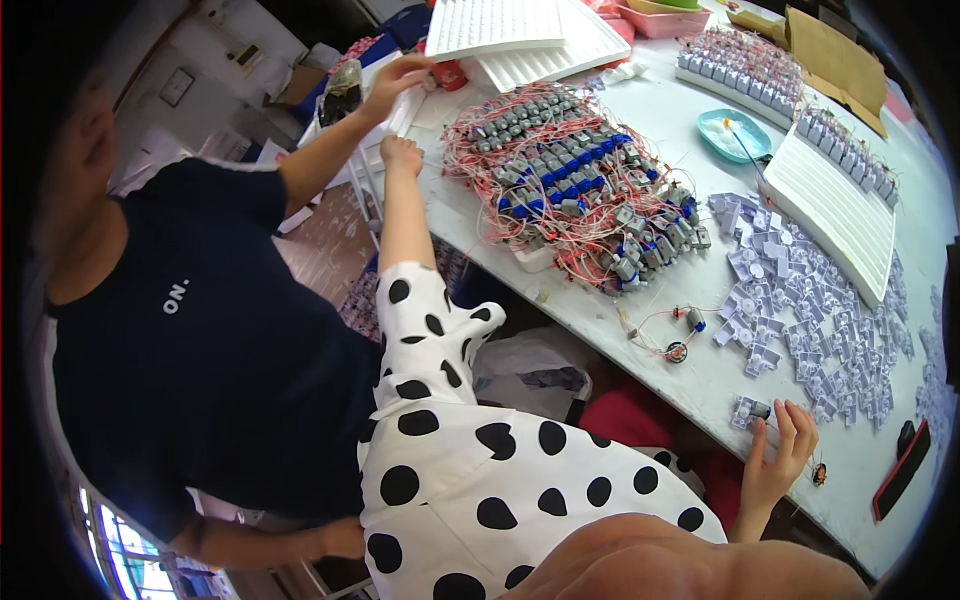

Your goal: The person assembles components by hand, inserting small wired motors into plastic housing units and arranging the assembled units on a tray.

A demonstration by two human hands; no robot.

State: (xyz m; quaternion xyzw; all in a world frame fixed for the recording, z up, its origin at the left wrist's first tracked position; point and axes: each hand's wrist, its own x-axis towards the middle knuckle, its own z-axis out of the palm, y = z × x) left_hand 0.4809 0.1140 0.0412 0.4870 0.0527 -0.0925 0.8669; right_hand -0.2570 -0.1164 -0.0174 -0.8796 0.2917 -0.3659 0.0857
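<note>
My left hand [402, 155] reaches far out to the table's left edge, its fingers curled closed. Whatever they hold, if anything, is hidden. Over the near right edge of the table is my right hand [785, 455], fingers spread and slightly bent. Just beside its fingertips lies a pale plastic housing [742, 412] with a small grey motor [760, 410] in it. A small round part with copper-coloured wire [819, 474] lies right of that hand. Farther left, a loose blue-and-grey motor [696, 319] with red and white wires lies by a small round part [676, 352].
A big heap of wired motors [570, 170] covers the table's middle. Many pale plastic housings [800, 310] spread at right, by a white ribbed tray [835, 215] and a blue bowl [733, 135]. A co-worker in a dark shirt [215, 370] stands left, one hand [395, 88] near mine.
</note>
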